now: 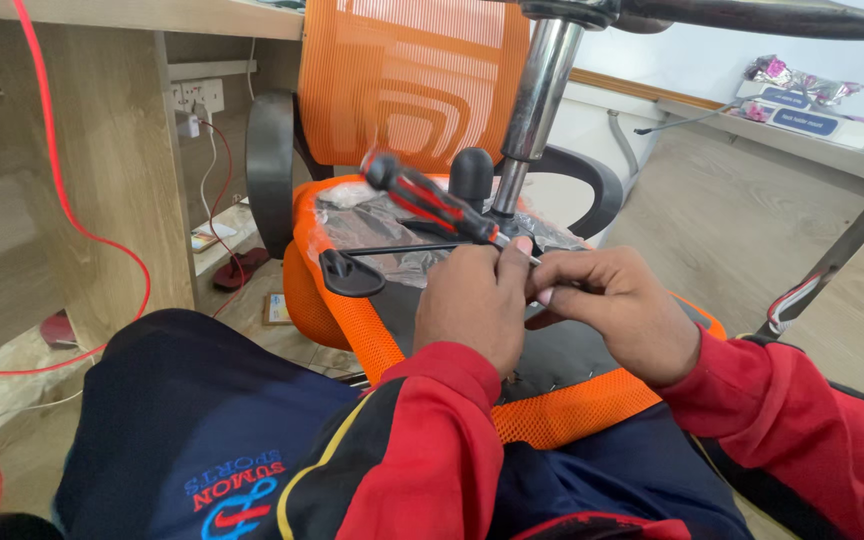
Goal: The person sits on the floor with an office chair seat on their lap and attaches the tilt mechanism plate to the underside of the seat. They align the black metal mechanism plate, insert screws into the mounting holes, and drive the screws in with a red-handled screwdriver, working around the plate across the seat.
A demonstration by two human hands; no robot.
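A red-and-black screwdriver (430,203) is held in the left hand (474,305), fingers closed round the shaft just below the handle, the handle slanting up and to the left. The right hand (620,310) is pinched close beside it at the tip end, seemingly steadying the blade or a small fastener (what lies between the fingertips cannot be made out). Both hands are set over the underside of an orange mesh chair seat (552,410), which is laid across the lap, with its plastic wrapping (392,225) still bunched near the chrome gas-lift column (537,100) and a black armrest (270,165) beyond. The step in hand is judged to be the seating of the driver tip on a screw in the seat base. Next, the tip would need to be kept square and pressed down while the handle is turned.
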